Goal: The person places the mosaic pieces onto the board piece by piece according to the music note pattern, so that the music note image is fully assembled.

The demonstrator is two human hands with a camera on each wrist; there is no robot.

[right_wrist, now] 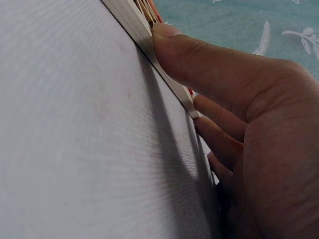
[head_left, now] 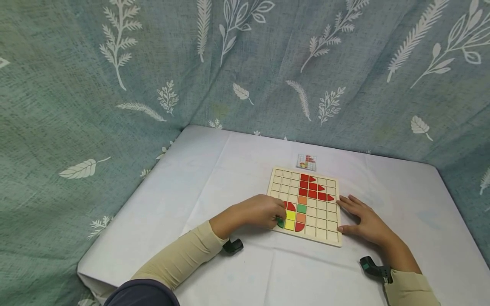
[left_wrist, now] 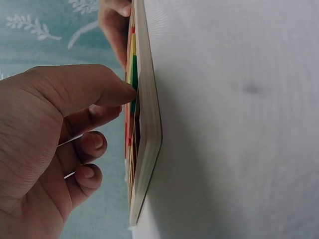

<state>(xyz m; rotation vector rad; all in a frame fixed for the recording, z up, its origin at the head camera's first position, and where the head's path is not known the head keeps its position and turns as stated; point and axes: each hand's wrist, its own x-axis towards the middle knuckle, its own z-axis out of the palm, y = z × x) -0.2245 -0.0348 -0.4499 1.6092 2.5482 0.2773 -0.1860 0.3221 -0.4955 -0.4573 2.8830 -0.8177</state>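
A wooden grid board (head_left: 321, 219) lies on the white-covered table, with coloured tiles set in part of its cells. At the board's near left side my left hand (head_left: 264, 211) pinches a green rounded tile (head_left: 280, 223) between thumb and forefinger, low against the board. In the left wrist view the thumb presses the green tile (left_wrist: 134, 74); its other fingers are curled in the air. My right hand (head_left: 363, 223) touches the board's right edge with thumb and fingertips spread. Red pointed rows stand near the top; yellow tiles (head_left: 290, 220) lie beside the green one.
A small pattern card (head_left: 306, 162) with a coloured grid picture lies beyond the board. White cloth (head_left: 237, 165) covers the table. A green-blue leaf-patterned curtain (head_left: 245, 63) hangs behind and on the sides. Dark wrist cameras (head_left: 233, 246) sit below both hands.
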